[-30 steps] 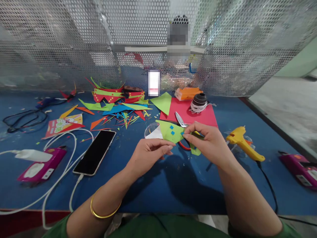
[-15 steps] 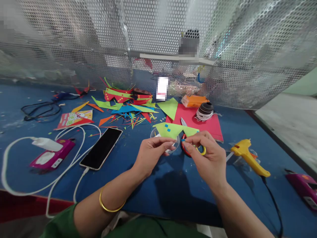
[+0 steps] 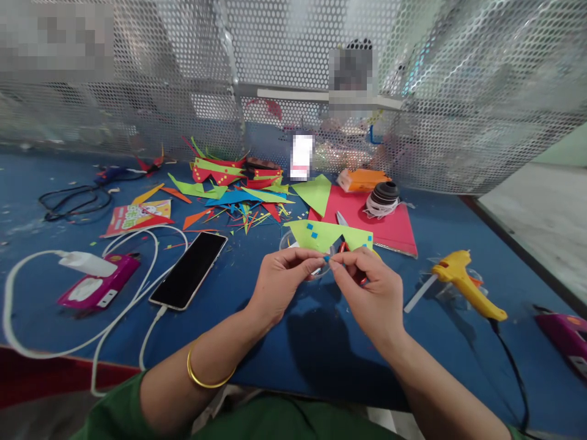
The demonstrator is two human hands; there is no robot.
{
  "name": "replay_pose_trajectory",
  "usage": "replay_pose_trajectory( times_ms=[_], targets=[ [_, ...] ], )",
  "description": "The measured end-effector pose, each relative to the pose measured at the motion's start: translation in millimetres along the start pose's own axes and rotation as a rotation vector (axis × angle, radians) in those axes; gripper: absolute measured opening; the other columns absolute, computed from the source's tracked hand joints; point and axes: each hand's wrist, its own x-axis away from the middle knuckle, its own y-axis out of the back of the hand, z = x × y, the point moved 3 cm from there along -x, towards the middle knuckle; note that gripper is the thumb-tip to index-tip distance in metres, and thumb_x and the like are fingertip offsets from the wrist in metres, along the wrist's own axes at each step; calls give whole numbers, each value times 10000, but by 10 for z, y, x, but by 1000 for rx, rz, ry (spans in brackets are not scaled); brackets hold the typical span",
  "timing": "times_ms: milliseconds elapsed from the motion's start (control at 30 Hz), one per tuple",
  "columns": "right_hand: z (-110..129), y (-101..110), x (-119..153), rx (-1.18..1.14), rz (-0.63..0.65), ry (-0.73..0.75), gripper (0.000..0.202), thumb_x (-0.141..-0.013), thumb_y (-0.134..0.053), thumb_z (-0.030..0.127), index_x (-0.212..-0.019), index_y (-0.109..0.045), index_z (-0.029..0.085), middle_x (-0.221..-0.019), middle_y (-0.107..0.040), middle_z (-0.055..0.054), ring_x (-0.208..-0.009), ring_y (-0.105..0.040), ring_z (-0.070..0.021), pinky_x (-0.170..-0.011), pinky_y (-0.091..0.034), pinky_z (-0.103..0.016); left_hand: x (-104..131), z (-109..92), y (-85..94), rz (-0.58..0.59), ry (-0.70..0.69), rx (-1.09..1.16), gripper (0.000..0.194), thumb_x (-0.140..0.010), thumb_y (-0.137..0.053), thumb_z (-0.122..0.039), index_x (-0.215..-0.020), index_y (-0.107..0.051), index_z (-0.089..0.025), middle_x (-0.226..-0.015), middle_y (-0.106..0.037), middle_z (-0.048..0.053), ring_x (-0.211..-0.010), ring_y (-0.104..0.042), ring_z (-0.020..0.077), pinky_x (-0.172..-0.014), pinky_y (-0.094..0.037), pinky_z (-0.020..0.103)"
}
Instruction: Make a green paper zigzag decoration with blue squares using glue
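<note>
My left hand [image 3: 283,282] and my right hand [image 3: 373,290] meet over the table, thumbs and fingers pinched. A tiny blue paper piece [image 3: 327,258] shows between the fingertips, at the tip of my right hand's pinch. What my left fingers grip is too small to make out. Just beyond them is a light green paper cutout [image 3: 328,235] with a notch and small blue squares stuck on it. Under it, partly covered, are a clear round dish [image 3: 285,241] and scissors [image 3: 341,218] with red handles.
Paper scraps [image 3: 245,211] and dotted red cutouts [image 3: 219,172] lie behind. A phone [image 3: 189,272] with a white cable is at left; a yellow glue gun [image 3: 472,290] lies right. Red paper sheets [image 3: 398,229] bear a black spool [image 3: 384,194]. Perforated metal panels [image 3: 284,49] stand behind.
My right hand has moved left with the blue paper piece, bringing it to my left fingertips. My left hand has stayed nearly in place. The view has shifted slightly.
</note>
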Motion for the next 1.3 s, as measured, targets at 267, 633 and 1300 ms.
replay_pose_trajectory(
  times_ms=[267, 633, 1300],
  targets=[
    [-30, -22, 18, 43, 39, 2, 115, -863, -646, 222, -771, -715, 211, -633, -516, 44, -555, -468, -96, -539, -387, -248, -24, 42, 13, 5, -20, -46, 161, -663, -863, -288, -726, -787, -161, -696, -727, 11, -630, -602, 92, -608, -498, 197],
    [-5, 35, -22, 95, 54, 104, 88, -915, -642, 240, -848, -697, 222, -769, -624, 12, -630, -565, -112, -605, -453, -263, -13, 42, 29, 27, -62, -171, 157, -703, -845, -289, -769, -785, -160, -707, -734, -1, -631, -610, 85, -616, -483, 185],
    [-213, 283, -313, -88, 133, -113, 151, -863, -627, 310, -742, -615, 221, -1075, -696, -57, -1071, -629, -236, -906, -445, -373, 21, 102, 9, 100, -88, -338, 164, -716, -810, -323, -786, -813, -175, -755, -785, 54, -593, -626, 129, -563, -464, 233]
  ],
)
